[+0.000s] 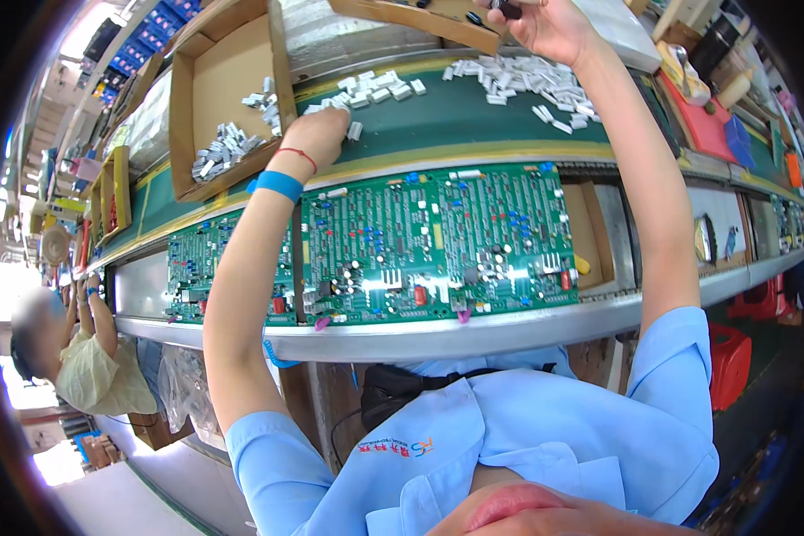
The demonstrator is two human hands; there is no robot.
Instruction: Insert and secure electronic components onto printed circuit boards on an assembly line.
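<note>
My left hand (pixel 317 132) reaches onto the green bench top, fingers curled over small white block components (pixel 366 87) scattered there; whether it grips one I cannot tell. A blue band and a red string circle that wrist. My right hand (pixel 545 25) is stretched up to a flat cardboard tray (pixel 420 18) at the far edge, fingers pinched on a small dark part (pixel 509 9). Below my arms a large green circuit board (pixel 438 241) lies on the conveyor rail, populated with many parts.
A second pile of white components (pixel 531 82) lies on the green top. An open cardboard box (pixel 228 98) with more white blocks stands at the left. Another circuit board (pixel 192 268) follows at the left. A co-worker (pixel 80 357) sits far left. Red trays (pixel 710 125) are at the right.
</note>
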